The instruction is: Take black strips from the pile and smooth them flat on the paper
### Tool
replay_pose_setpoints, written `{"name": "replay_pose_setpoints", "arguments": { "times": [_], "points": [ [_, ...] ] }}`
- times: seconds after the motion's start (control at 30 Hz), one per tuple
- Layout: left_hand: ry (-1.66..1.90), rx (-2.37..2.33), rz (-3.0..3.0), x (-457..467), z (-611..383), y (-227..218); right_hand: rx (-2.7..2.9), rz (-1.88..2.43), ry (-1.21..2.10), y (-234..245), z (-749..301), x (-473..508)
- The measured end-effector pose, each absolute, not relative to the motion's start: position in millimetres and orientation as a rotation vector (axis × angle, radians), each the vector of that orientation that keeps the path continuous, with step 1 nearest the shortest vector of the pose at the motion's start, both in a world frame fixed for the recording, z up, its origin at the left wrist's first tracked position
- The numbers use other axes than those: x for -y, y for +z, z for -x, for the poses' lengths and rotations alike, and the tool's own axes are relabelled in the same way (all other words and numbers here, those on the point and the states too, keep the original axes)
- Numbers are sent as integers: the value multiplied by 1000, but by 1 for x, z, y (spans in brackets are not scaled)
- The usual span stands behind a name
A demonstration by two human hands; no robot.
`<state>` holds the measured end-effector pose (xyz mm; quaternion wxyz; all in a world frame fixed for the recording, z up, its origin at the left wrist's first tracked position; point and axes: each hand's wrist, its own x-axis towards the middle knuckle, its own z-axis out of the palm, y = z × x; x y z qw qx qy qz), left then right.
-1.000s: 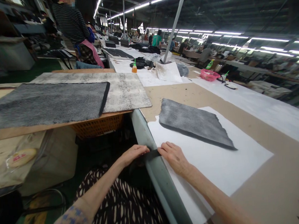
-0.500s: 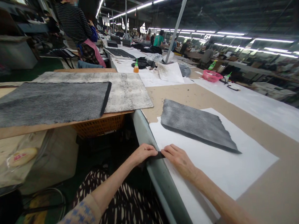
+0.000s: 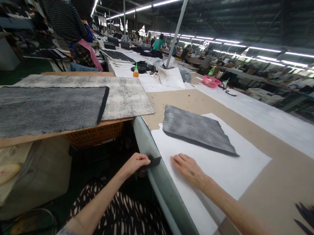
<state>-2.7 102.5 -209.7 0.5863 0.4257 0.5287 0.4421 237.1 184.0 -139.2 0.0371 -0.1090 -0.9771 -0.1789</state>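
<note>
My left hand [image 3: 134,164] pinches the end of a thin black strip [image 3: 153,162] that lies across the grey-green table edge [image 3: 161,188]. My right hand [image 3: 188,168] rests flat, fingers stretched out, on a white paper sheet [image 3: 229,169], apart from the strip. Beyond it on the same sheet lies a grey fuzzy piece of material [image 3: 196,129] with a dark underside.
To the left, a wooden board [image 3: 41,133] over an orange basket [image 3: 96,134] carries a large grey pelt [image 3: 39,108] and a pale one [image 3: 123,94]. An orange bottle [image 3: 135,72], a pink tray [image 3: 212,81] and dark scraps sit farther up. A person in stripes [image 3: 66,20] stands at back left.
My right hand has let go of the black strip and now lies flat on the white paper. My left hand keeps the strip, drawn slightly left. The view shifted a little.
</note>
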Motion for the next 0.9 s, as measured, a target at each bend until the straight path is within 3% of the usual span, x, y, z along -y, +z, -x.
{"name": "replay_pose_setpoints", "arguments": {
  "times": [0.1,0.33,0.6,0.8,0.9],
  "points": [
    [1047,-1217,-963,-93,5,-204,3005,464,-347,-138,-240,-181],
    [1003,-1236,-1098,-88,-13,-175,2496,947,564,-120,-235,-169],
    [1010,-1284,-1350,-83,-28,-141,2694,835,632,-87,-202,-137],
    [937,-1248,-1382,-78,-31,-132,2689,1008,926,-81,-219,-146],
    [905,-1190,-1262,-78,-30,-136,2653,1142,910,-75,-246,-154]
  ]
}}
